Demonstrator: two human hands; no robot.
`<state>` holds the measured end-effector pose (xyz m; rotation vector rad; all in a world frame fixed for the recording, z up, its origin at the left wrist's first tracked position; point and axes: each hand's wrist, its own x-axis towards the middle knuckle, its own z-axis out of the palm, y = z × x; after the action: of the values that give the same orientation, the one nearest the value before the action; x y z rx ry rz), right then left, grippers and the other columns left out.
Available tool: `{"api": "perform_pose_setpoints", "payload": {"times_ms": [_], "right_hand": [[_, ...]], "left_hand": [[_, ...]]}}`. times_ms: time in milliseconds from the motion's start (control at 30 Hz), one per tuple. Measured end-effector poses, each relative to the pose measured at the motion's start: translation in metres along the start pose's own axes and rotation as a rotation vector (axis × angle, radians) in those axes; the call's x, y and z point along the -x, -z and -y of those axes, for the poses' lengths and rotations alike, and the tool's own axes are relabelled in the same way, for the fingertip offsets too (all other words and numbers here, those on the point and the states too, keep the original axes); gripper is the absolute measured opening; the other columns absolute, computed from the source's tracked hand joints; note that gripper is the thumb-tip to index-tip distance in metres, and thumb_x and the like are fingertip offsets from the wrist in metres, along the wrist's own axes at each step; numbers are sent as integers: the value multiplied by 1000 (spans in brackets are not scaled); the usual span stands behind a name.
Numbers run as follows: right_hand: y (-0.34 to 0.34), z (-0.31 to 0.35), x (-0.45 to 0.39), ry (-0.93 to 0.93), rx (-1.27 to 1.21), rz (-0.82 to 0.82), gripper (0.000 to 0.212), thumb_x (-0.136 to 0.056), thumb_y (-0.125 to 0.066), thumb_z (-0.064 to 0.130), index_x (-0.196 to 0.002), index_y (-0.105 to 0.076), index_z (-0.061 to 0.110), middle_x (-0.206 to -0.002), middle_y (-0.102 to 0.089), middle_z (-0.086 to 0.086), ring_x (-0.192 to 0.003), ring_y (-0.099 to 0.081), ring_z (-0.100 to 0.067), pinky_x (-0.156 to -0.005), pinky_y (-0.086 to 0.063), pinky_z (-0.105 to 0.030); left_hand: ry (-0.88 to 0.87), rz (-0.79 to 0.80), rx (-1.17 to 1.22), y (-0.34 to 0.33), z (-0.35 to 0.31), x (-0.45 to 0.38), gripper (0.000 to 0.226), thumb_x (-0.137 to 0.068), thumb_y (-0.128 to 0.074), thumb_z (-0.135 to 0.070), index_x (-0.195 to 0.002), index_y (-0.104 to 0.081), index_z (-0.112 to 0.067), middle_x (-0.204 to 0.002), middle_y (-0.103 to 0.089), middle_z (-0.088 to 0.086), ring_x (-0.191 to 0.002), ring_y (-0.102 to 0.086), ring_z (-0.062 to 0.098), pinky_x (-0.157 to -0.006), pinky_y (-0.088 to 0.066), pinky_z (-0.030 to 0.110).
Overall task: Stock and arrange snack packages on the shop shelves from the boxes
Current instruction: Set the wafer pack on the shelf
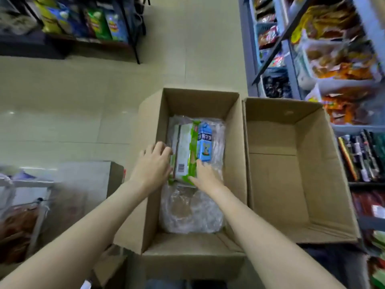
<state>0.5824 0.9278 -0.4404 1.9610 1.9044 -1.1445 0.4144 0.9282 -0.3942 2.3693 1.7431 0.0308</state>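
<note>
An open cardboard box [233, 142] stands on the floor in front of me, lined with clear plastic wrap [191, 213]. Inside it a stack of green-and-white snack packages [184, 151] lies with a blue-and-white package [205, 144] against its right side. My left hand [153, 163] presses on the left side of the stack, fingers curled over its edge. My right hand [205, 176] grips the stack's near right corner. The stack is held between both hands, inside the box.
A second cardboard box [291, 184] with nothing in it stands right of the first. Shelves full of snack bags [337, 59] rise at the right. Another rack with chip bags [98, 24] stands at far left. A low rack with goods [25, 215] is at near left.
</note>
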Motion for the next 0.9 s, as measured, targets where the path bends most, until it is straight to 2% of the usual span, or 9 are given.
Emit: {"api": "perform_pose_setpoints", "payload": {"times_ms": [167, 300, 400, 533, 600, 667, 733, 833, 900], "right_hand": [[-65, 9, -62, -340, -308, -121, 62, -85, -68, 28, -127, -32, 1, -127, -54, -21, -116, -53, -36, -88, -42, -41], [-77, 16, -71, -464, -403, -169, 55, -81, -71, 25, -123, -45, 0, -125, -56, -19, -117, -52, -34, -90, -42, -37], [-47, 16, -51, -406, -390, -168, 44, -78, -71, 33, -111, -62, 5, -115, -63, -16, -110, -57, -33, -81, -46, -34], [33, 0, 18, -222, -148, -229, 39, -77, -72, 36, -103, -66, 7, -107, -63, -15, -104, -59, -31, -73, -41, -31], [69, -10, 64, -100, -5, -321, 32, -77, -70, 29, -100, -64, 8, -106, -58, -12, -103, -55, -30, -78, -39, -31], [95, -20, 108, 67, 201, -506, 30, -65, -77, 20, -90, -64, 8, -95, -57, -11, -91, -56, -31, -73, -44, -31], [111, -31, 150, 197, 367, -718, 33, -47, -79, 9, -75, -63, 9, -79, -57, -10, -74, -56, -30, -61, -48, -32], [131, -51, 222, 267, 613, -1023, 15, -65, -55, 6, -77, -63, 11, -76, -58, -8, -77, -47, -27, -66, -39, -35], [144, -72, 277, 293, 719, -1184, 19, -75, -45, 4, -78, -63, 10, -78, -60, -9, -77, -49, -26, -69, -38, -34]], "left_hand": [[-186, 36, 24, -44, 22, -29, 32, -70, -37, -18, -85, -60, -2, -86, -58, 19, -71, -56, 36, -59, -53, 40], [-195, 5, 102, -54, 20, -29, 38, -70, -33, -20, -87, -63, -3, -86, -59, 17, -69, -57, 35, -61, -53, 36], [14, -2, 310, -47, 3, -29, 41, -74, -34, -22, -94, -62, -1, -91, -58, 20, -75, -57, 39, -67, -52, 44], [639, 204, 848, -4, -38, -46, 55, -87, -58, -40, -120, -48, 3, -120, -54, 20, -113, -52, 34, -91, -41, 36], [787, 303, 1169, 22, -64, -56, 70, -78, -65, -55, -116, -50, 3, -115, -59, 18, -104, -61, 31, -72, -52, 32], [788, 361, 1313, 51, -94, -58, 55, -78, -64, -57, -97, -51, -7, -90, -57, 6, -69, -67, 18, -40, -40, 21], [743, 394, 1325, 76, -124, -50, 47, -81, -63, -52, -96, -50, -9, -85, -53, 3, -47, -62, 10, -44, -30, 17], [697, 367, 1331, 115, -174, -25, 58, -83, -63, -47, -123, -43, -10, -110, -57, 6, -57, -58, 12, -57, -35, 22], [652, 387, 1397, 140, -213, 1, 61, -84, -63, -46, -129, -39, -12, -92, -55, 5, -57, -57, 14, -57, -38, 23]]}}
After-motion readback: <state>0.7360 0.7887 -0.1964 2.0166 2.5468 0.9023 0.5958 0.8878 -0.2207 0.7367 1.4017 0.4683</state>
